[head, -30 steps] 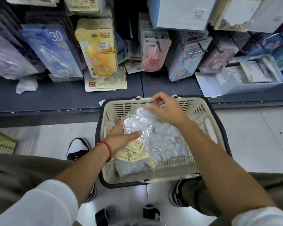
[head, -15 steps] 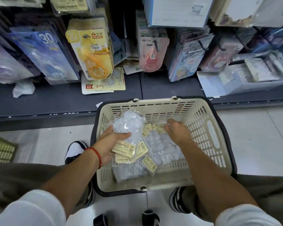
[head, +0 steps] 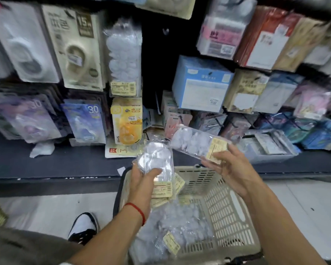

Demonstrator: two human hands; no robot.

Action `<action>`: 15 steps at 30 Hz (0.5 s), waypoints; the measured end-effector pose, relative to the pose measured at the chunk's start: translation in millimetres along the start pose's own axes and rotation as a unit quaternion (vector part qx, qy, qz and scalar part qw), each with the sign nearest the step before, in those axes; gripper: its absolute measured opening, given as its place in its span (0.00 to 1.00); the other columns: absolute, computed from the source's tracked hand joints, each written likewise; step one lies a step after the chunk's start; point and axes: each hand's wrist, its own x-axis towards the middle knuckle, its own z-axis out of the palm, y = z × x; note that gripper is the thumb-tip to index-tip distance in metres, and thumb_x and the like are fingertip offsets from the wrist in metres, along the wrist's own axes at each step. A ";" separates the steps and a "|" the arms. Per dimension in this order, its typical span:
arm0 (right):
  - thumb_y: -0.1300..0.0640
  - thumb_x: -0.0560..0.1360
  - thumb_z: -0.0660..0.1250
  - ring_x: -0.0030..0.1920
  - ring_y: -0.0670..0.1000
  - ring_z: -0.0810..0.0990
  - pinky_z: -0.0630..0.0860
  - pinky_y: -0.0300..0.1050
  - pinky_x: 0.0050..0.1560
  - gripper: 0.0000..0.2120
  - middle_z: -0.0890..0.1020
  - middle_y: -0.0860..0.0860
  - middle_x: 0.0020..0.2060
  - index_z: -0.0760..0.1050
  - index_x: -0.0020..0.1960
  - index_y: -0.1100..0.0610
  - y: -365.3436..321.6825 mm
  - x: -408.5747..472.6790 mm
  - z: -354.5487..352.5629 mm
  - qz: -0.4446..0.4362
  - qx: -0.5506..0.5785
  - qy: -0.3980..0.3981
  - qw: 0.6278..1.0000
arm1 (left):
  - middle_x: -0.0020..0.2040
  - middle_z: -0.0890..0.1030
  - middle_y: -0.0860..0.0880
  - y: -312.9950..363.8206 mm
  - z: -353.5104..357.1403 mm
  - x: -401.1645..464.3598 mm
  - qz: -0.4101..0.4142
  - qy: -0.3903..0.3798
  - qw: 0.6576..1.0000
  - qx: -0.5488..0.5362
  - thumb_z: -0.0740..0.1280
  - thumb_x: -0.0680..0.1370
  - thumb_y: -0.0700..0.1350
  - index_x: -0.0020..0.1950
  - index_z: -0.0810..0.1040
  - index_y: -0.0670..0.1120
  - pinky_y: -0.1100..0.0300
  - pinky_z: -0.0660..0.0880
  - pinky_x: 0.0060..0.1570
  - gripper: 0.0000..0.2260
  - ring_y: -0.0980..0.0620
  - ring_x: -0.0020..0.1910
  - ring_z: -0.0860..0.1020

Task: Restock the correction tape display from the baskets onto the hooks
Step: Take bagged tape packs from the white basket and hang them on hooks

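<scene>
Shop aisle, pale tiled floor (head: 46,211), dark grey bottom shelf (head: 55,165) running behind the cream plastic basket (head: 225,213). The basket sits on the floor in front of that shelf, between the person's legs; a black-and-white sneaker (head: 83,226) is just to its left. Above the shelf, carded correction tapes hang on hooks, view blurry: a yellow pack (head: 127,121) up and left of the basket, a blue "30" pack (head: 84,121) further left, a blue box (head: 201,85) up and right.

Stock is clear plastic bags of white correction tapes with pale yellow label stickers. A loose pile of these bags (head: 172,226) lies inside the basket.

Left hand (head: 141,180), red string on the wrist, is over the basket's far-left rim, fingers wrapped round a small stack of bags (head: 157,161), thumb pressed across the front. Right hand (head: 229,165) is above the basket's far rim, fingers part curled, gripping one bag (head: 197,142) at its label end, bag pointing left toward the yellow pack.
</scene>
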 end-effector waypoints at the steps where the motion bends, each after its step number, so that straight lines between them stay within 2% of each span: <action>1: 0.72 0.74 0.69 0.60 0.66 0.85 0.86 0.52 0.49 0.19 0.85 0.63 0.60 0.77 0.64 0.61 0.3 -6.5 11.9 0.008 0.007 -0.014 1.000 | 0.65 0.82 0.45 6.8 5.3 -2.0 -0.005 -0.005 1.000 -0.022 0.78 0.66 0.48 0.68 0.72 0.59 0.30 0.76 0.61 0.32 0.35 0.61 0.82; 3: 0.68 0.72 0.73 0.55 0.63 0.87 0.86 0.49 0.47 0.21 0.86 0.62 0.57 0.78 0.64 0.61 3.2 -20.1 33.4 0.015 -0.023 -0.015 1.000 | 0.71 0.78 0.43 19.1 14.3 -5.2 0.001 -0.020 0.998 -0.054 0.78 0.67 0.49 0.71 0.70 0.60 0.26 0.73 0.63 0.34 0.31 0.64 0.80; 5: 0.65 0.73 0.77 0.45 0.54 0.89 0.83 0.42 0.39 0.18 0.89 0.57 0.50 0.80 0.61 0.60 3.6 -31.7 50.6 0.000 -0.166 0.022 0.986 | 0.76 0.73 0.47 32.1 20.8 -11.3 0.009 -0.029 0.996 -0.084 0.79 0.68 0.52 0.77 0.62 0.67 0.30 0.73 0.66 0.42 0.35 0.68 0.78; 7: 0.59 0.72 0.81 0.37 0.49 0.86 0.79 0.38 0.33 0.17 0.89 0.53 0.44 0.80 0.58 0.58 2.5 -38.1 61.8 -0.018 -0.291 0.037 0.956 | 0.79 0.69 0.51 47.8 27.7 -20.3 0.051 -0.042 0.993 -0.097 0.81 0.63 0.59 0.80 0.55 0.69 0.34 0.72 0.70 0.52 0.41 0.72 0.75; 10: 0.47 0.68 0.83 0.31 0.48 0.81 0.76 0.42 0.30 0.23 0.87 0.51 0.35 0.78 0.52 0.60 -9.0 -39.7 80.4 -0.042 -0.355 0.010 0.934 | 0.77 0.72 0.53 75.5 36.2 -33.6 0.142 -0.059 0.985 -0.081 0.84 0.56 0.68 0.80 0.59 0.65 0.39 0.71 0.73 0.57 0.47 0.73 0.74; 12: 0.34 0.63 0.81 0.30 0.48 0.78 0.76 0.46 0.30 0.30 0.83 0.52 0.32 0.76 0.46 0.58 -19.3 -35.6 94.2 -0.050 -0.418 -0.027 0.907 | 0.73 0.74 0.55 91.7 37.7 -39.3 0.177 -0.041 0.983 -0.026 0.83 0.62 0.65 0.79 0.62 0.60 0.45 0.73 0.71 0.51 0.52 0.71 0.75; 14: 0.26 0.62 0.75 0.33 0.49 0.81 0.78 0.49 0.34 0.32 0.85 0.51 0.35 0.78 0.44 0.55 -35.8 -26.4 111.0 -0.086 -0.496 -0.040 0.863 | 0.65 0.82 0.53 110.4 35.3 -33.3 0.205 -0.024 0.978 0.015 0.82 0.70 0.54 0.70 0.71 0.58 0.54 0.81 0.57 0.33 0.54 0.60 0.83; 15: 0.26 0.65 0.72 0.37 0.50 0.84 0.80 0.49 0.38 0.30 0.86 0.51 0.38 0.79 0.45 0.53 -45.6 -20.4 120.5 -0.107 -0.508 -0.036 0.854 | 0.60 0.85 0.52 121.2 34.5 -29.3 0.216 -0.023 0.976 0.030 0.81 0.72 0.49 0.65 0.73 0.59 0.56 0.83 0.50 0.26 0.54 0.55 0.86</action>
